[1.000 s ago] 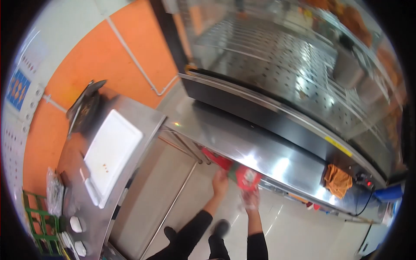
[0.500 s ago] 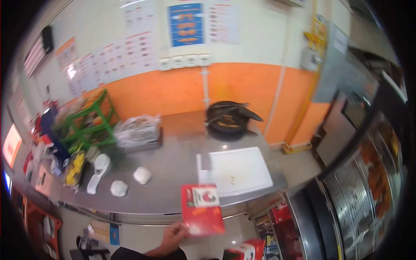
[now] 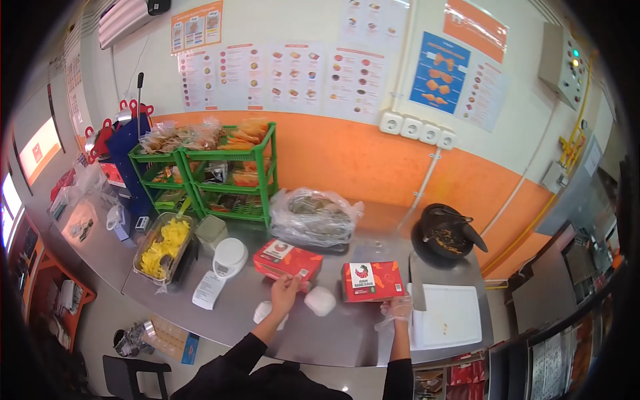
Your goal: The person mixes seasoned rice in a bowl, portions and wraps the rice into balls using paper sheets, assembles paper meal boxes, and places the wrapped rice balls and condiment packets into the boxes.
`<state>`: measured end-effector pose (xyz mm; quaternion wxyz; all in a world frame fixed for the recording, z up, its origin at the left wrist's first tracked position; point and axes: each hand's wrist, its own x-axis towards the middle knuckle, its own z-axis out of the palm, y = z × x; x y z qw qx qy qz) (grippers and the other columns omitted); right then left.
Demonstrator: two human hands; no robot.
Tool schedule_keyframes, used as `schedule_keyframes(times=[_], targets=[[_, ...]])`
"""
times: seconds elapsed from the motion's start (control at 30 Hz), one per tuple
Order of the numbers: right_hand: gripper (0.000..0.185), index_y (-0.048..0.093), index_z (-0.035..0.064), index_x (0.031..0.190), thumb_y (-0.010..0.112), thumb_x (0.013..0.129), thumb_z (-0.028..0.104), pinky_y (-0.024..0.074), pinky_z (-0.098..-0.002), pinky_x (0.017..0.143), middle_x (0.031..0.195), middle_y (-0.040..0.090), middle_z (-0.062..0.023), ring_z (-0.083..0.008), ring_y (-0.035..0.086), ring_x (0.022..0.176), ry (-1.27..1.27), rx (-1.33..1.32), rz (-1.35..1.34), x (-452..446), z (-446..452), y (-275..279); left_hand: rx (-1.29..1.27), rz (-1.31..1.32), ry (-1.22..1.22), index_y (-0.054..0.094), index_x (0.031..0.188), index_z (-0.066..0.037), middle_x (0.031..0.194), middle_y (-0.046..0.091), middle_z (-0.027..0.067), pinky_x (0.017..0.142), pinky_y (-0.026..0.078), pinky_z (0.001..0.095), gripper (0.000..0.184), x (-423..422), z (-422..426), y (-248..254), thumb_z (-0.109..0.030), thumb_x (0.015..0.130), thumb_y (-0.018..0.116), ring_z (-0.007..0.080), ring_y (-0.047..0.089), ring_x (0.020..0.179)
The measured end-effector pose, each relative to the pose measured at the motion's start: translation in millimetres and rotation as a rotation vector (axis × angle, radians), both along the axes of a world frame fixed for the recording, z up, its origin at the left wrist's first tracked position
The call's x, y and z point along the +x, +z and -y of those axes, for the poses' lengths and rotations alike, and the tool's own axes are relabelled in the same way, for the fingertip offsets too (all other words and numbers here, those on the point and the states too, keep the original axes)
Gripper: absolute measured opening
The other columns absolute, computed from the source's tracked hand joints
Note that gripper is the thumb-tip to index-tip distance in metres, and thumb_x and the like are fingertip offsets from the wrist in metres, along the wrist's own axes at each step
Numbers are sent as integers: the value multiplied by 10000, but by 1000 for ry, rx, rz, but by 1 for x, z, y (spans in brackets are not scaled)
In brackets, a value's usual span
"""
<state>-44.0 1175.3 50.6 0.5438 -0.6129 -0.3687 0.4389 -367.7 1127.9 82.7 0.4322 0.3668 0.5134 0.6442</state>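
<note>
My left hand [image 3: 287, 291] pinches the near edge of a red food box [image 3: 283, 261] on the steel counter, behind two white rounded lumps. One white lump [image 3: 320, 302] sits just right of my left fingers; the other white lump [image 3: 264, 312] is partly hidden under that wrist. A second red box [image 3: 372, 280], with a white label and a chicken picture, is gripped at its lower right corner by my right hand [image 3: 397, 309], which wears a clear plastic glove. Beside that hand a cleaver [image 3: 418, 288] lies along the left edge of a white cutting board [image 3: 455, 313].
A white kitchen scale [image 3: 230, 257] stands left of the boxes, beside a tub of yellow pieces [image 3: 163, 248]. Farther back are a green rack [image 3: 269, 173] of packets, a plastic-covered tray [image 3: 313, 217] and a black mortar with its pestle [image 3: 445, 237].
My view has swung left. Both red boxes, earlier low in front of the counter's edge, are now over the counter, and the left one is behind the white lumps.
</note>
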Motion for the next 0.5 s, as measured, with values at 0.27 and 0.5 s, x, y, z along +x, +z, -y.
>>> schedule_keyframes(times=[0.27,0.5], targets=[[281,604,35,977,558,835,272,490,-406,703,827,640,-170,-293,625,805,430,-4,1461,-34,7,60,16,-1165,-489,489,1233,-51,1273,493,179,953,404,377,537,-83,-13,71,-256,772,671,278,488,1167],[319,536,62,1075,499,892,320,480,-444,749,921,615,-178,-350,609,853,840,160,1103,-202,-1,30,91,-1548,-934,194,1430,-123,1416,265,192,1093,223,441,1259,-120,-129,27,-399,391,849,362,262,1315]])
